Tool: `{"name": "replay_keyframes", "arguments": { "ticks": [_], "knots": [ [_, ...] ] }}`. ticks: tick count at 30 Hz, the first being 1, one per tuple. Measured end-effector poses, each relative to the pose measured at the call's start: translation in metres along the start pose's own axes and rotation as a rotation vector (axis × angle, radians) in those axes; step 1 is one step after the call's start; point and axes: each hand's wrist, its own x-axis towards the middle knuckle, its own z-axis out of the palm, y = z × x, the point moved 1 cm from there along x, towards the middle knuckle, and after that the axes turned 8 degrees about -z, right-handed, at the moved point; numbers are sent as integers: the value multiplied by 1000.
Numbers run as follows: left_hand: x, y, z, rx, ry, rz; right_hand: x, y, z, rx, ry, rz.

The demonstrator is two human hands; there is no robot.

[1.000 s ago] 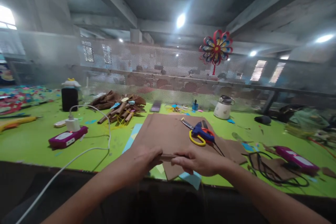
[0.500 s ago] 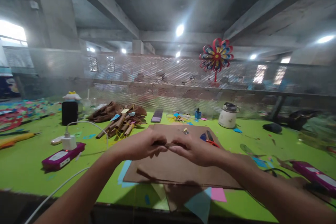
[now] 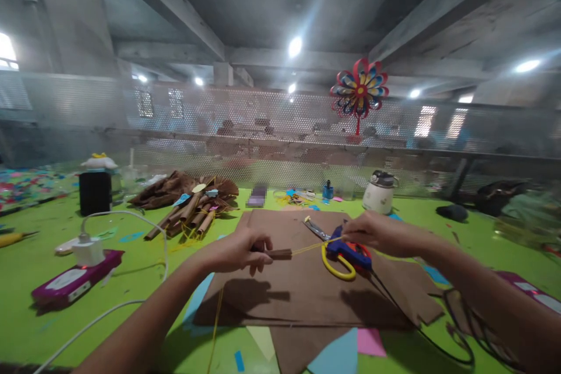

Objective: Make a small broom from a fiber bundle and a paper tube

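Note:
My left hand is closed around a small folded piece of brown paper, which sticks out to the right between thumb and fingers. My right hand pinches a yellow string, drawn out between it and the brown paper. Just below the right hand lie scissors with a yellow handle loop and silver blades. They overlap a blue tool with a red-orange part and a black cord. Under both hands a large brown paper sheet lies on the green table.
Left of the sheet stands a purple power strip with a white charger and cable. Behind lies a bundle of rolled brown paper with yellow strings. A white lidded jug and a blue bottle stand at the back. Coloured paper scraps lie in front.
My hands were together over the sheet; now they are apart, the right one moved right with the yellow string stretched between. More of the scissors and blue tool shows. The view has shifted slightly.

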Motion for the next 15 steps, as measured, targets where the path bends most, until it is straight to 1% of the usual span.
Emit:
{"name": "replay_keyframes", "arguments": {
  "ticks": [1, 3, 5, 7, 8, 9, 10, 12, 13, 14, 15],
  "knots": [
    [6, -1, 0, -16, -12, -3, -6, 14, -8, -24, -7, 28],
    [19, -3, 1, -40, -31, 3, -15, 44, -23, -111, 55, 101],
    [31, -4, 4, -55, -37, 21, -20, 72, -33, -222, 111, 210],
    [41, -7, 10, -59, -32, 20, -19, 89, -33, -373, 204, 326],
    [45, -9, 14, -53, -22, 7, -16, 90, -28, -426, 247, 360],
    [48, -11, 20, -40, -9, -13, -10, 86, -19, -452, 275, 373],
    [50, -14, 25, -9, 20, -32, -3, 77, -6, -462, 304, 342],
    [52, -19, 37, 18, 58, -47, 14, 46, 25, -322, 343, 143],
    [52, -21, 43, 31, 67, -49, 22, 27, 42, -225, 330, 47],
    [51, -23, 48, 33, 73, -41, 29, 9, 57, -150, 322, -12],
    [50, -23, 51, 22, 63, -22, 34, -7, 72, -82, 277, -52]
  ]
}}
